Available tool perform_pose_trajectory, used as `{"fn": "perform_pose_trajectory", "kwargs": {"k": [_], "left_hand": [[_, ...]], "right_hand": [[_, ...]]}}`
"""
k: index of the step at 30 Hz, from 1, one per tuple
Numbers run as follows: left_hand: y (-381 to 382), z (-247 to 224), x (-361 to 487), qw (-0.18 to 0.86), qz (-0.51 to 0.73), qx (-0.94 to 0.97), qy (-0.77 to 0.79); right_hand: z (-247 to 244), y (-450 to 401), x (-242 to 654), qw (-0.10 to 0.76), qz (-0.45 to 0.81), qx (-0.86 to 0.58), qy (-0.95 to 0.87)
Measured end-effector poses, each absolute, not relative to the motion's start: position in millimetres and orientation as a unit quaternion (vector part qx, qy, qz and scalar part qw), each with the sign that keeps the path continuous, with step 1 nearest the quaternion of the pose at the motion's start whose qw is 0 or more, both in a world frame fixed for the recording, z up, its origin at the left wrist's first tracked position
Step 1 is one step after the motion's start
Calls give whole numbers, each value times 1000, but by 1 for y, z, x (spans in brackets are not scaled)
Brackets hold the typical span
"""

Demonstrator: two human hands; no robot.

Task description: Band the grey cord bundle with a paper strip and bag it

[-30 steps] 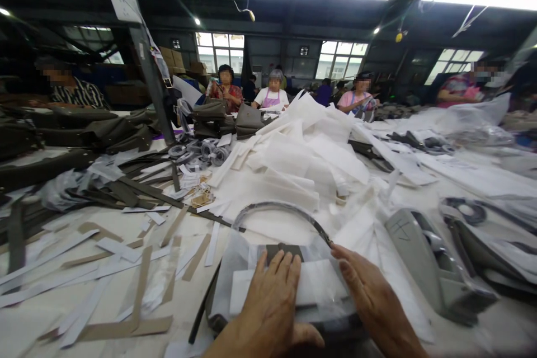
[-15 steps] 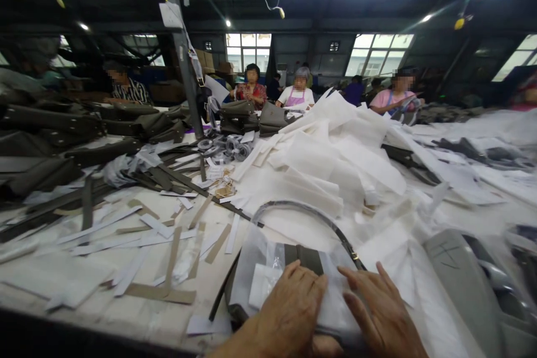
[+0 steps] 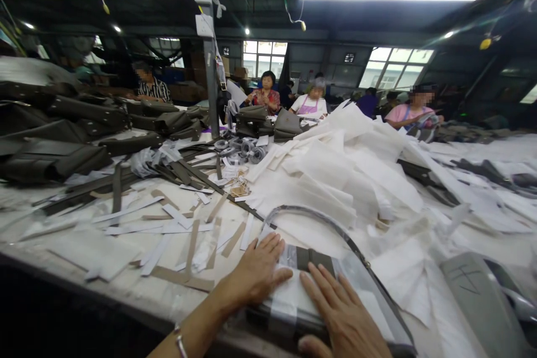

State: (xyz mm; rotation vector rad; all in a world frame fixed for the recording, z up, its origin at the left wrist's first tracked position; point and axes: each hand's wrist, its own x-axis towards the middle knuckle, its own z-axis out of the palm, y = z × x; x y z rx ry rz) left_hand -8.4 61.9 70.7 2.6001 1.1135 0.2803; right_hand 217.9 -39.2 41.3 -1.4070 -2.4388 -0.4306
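Note:
A dark olive handbag (image 3: 309,258) lies at the table's near edge, partly covered with translucent white wrapping. Its long strap (image 3: 323,219), sleeved in clear plastic, arches up behind it. My left hand (image 3: 262,269) rests on the bag's left side, fingers stretched forward and thumb apart. Flat on the wrapped front lies my right hand (image 3: 339,307), its fingers spread. Neither hand grips anything. Part of the bag's front is hidden beneath my hands.
A heap of white sheets (image 3: 331,170) rises behind the bag. Paper and tan strips (image 3: 191,246) litter the left, near dark olive bags (image 3: 54,159) and a grey post (image 3: 211,78). A grey piece with pen marks (image 3: 470,285) lies right. Several co-workers (image 3: 264,95) sit beyond.
My left hand has moved left across the bag and its fingers have spread. My right hand has come down flat on the wrapping. The view has shifted left.

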Motion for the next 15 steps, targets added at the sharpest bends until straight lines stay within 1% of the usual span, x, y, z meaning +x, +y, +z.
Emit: {"fn": "perform_pose_trajectory", "kwargs": {"k": [3,7,11,15], "left_hand": [[74,60,-16,161,103,906,378],[89,52,-9,126,131,911,370],[107,47,-5,111,139,906,385],[116,48,-7,94,160,888,422]], "right_hand": [[26,-36,220,114,-131,-489,-855],[33,-28,224,118,-156,-457,-867],[39,-11,210,143,-219,-409,-874],[17,1,196,145,-322,-350,-868]]}}
